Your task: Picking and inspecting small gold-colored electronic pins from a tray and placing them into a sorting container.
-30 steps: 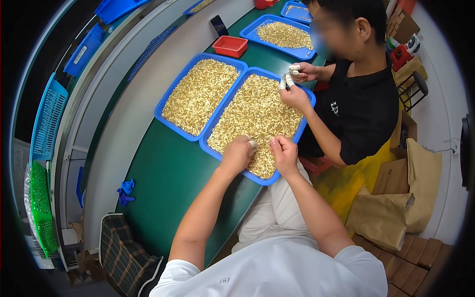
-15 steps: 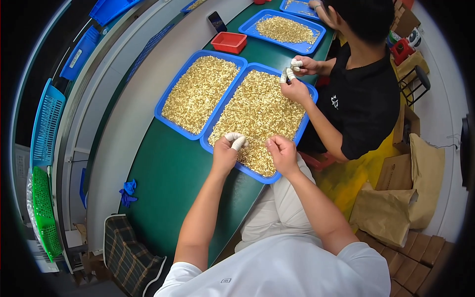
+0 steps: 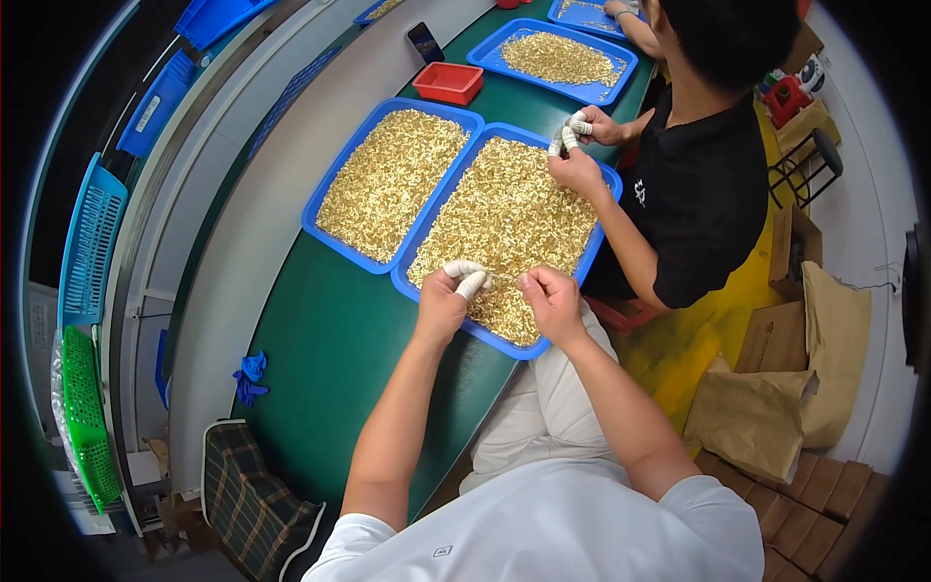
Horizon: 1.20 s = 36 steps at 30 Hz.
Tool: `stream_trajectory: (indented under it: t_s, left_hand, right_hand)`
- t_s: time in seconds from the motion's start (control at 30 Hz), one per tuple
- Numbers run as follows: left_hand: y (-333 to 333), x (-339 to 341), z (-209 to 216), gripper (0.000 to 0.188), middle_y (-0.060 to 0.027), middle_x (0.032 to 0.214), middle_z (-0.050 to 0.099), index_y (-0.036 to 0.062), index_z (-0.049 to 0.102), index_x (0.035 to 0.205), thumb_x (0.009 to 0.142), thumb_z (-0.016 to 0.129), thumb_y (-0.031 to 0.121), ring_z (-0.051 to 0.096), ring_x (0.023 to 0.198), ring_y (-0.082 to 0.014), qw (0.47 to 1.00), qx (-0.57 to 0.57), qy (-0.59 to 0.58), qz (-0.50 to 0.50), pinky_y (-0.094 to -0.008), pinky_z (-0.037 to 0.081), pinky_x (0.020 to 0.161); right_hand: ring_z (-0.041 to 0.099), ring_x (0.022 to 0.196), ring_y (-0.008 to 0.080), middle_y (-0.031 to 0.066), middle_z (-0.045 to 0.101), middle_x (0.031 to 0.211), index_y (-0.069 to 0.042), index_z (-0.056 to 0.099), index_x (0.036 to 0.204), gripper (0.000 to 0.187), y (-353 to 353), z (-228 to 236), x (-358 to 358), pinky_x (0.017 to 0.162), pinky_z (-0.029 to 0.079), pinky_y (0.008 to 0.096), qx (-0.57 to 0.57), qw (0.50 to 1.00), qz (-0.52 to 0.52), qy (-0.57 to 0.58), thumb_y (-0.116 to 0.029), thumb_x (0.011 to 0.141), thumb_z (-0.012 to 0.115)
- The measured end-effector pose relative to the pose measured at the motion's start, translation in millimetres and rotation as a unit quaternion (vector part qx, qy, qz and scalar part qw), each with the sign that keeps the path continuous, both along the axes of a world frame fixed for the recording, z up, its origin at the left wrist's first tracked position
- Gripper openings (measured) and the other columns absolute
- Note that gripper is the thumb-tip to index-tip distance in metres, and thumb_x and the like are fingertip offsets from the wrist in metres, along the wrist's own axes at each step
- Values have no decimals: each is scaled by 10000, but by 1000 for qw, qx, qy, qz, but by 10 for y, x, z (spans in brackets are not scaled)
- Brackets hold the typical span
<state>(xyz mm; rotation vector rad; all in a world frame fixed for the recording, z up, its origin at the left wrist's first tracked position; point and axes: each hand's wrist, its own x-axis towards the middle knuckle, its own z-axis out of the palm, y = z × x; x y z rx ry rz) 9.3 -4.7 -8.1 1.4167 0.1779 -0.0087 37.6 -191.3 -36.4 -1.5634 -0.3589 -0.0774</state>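
Small gold-coloured metal pieces [image 3: 514, 209] fill a blue tray [image 3: 400, 281] in front of me. Over its near end, my left hand [image 3: 446, 303] is closed in a pinch, with white finger cots on thumb and forefinger. A short gap to the right, my right hand [image 3: 556, 305] pinches too, its fingers bare. Whatever the fingertips hold is too small to make out against the gold pieces. A second blue tray [image 3: 312, 215], full of similar pieces [image 3: 393, 179], stands against the first on its left.
A co-worker's hands [image 3: 582, 145], with white finger cots, are over the tray's far right corner. Farther back are a red tray [image 3: 448, 83], a phone [image 3: 424, 43] and another blue tray [image 3: 485, 60]. Blue gloves [image 3: 250, 378] lie on the green table [image 3: 320, 330].
The co-worker's head and upper body have shifted slightly. Both my hands stay nearly in place, still pinching, with only a slight movement of the left fingers.
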Motion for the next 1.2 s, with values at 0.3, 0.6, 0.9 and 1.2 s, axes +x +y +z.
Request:
stream_trajectory:
  t_s: [0.3,0.6,0.9,1.2]
  left_hand:
    - [15,-13,-9,60,-47,883,702,10,670,987,932,652,22,654,821,-118,999,36,-2,-2,-258,523,765]
    - [42,-14,72,83,-43,890,708,-2,687,994,911,678,10,653,823,-105,983,180,-15,-14,-249,524,753]
    - [83,-48,27,131,-37,922,713,-3,693,1025,895,702,7,648,842,-96,991,126,4,-35,-241,531,770]
    - [-1,-23,26,173,-42,962,712,-5,698,1047,876,700,-34,658,880,-110,997,71,6,-28,-242,534,798]
  right_hand:
    - [520,564,165,88,566,639,16,604,776,194,-20,64,-3,534,409,320,-26,999,9,-21,-106,926,619]
    - [546,570,186,104,584,651,19,609,779,186,-18,70,10,543,425,329,-40,999,13,-10,-101,920,621]
    - [575,572,229,124,599,654,13,621,783,192,-9,150,11,552,439,347,-101,994,34,-19,-122,919,629]
    - [551,578,168,102,599,656,23,625,795,187,-6,62,-7,548,427,322,-31,999,14,9,-111,926,629]
